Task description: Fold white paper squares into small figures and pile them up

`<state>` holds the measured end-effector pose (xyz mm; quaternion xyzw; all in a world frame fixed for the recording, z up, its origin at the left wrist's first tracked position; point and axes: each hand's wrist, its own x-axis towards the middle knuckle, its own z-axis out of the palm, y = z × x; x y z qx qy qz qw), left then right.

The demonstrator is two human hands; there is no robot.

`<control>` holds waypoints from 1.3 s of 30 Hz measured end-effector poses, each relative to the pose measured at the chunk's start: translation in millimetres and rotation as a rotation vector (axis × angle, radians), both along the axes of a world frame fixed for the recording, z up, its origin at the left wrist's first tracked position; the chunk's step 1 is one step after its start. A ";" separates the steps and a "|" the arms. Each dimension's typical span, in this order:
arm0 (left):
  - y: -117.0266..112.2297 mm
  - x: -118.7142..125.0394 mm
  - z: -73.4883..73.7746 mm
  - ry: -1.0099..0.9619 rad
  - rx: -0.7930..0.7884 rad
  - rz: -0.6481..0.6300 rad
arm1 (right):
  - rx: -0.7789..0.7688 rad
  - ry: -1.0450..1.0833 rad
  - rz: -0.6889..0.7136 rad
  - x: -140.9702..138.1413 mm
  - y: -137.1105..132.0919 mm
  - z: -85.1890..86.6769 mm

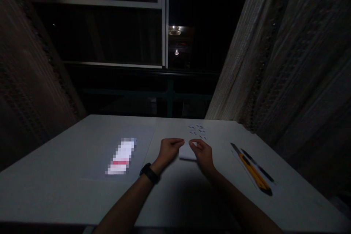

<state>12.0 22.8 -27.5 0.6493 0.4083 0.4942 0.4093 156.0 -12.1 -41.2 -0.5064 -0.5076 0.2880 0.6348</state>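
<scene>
Over a small white pad or folded paper (187, 152) on the table, my two hands are close together, fingertips almost meeting. My left hand (168, 150), with a dark watch (149, 173) at the wrist, is closed in a pinch above the pad's left edge. My right hand (203, 153) is pinched too and covers the pad's right side. Whatever is between the fingertips is too small and dim to make out. Just beyond the hands lie several small dark-marked pieces (193, 132) in two rough columns.
A yellow utility knife (255, 173) lies at the right beside a dark pen (259, 166) and a thin pale strip. On the left, a bright, pixelated screen-like object (122, 157) rests on a pale sheet (144, 153). Curtains (241, 55) and a dark window frame the white table (55, 190).
</scene>
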 end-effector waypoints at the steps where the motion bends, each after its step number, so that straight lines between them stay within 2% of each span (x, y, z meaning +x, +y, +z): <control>1: -0.5 0.1 0.4 0.011 0.003 -0.003 | 0.002 0.005 -0.011 0.5 0.2 0.6; 13: -7.0 4.3 0.6 0.068 0.028 -0.027 | -0.034 0.271 0.007 7.1 4.3 -0.3; 19: -8.8 3.6 4.4 -0.010 -0.017 -0.118 | -0.050 0.331 0.019 9.2 5.3 -1.7; 24: -7.2 0.4 7.2 -0.190 -0.190 -0.282 | -0.088 0.435 0.116 9.3 4.4 1.2; 28: -6.6 -1.2 6.2 -0.299 -0.202 -0.381 | -0.118 0.493 0.196 8.8 3.8 3.0; 33: -7.1 -1.4 6.9 -0.327 -0.190 -0.407 | -0.148 0.508 0.265 6.8 2.1 4.8; 39: -7.5 -1.5 7.7 -0.322 -0.212 -0.397 | -0.162 0.478 0.281 4.0 -0.1 7.3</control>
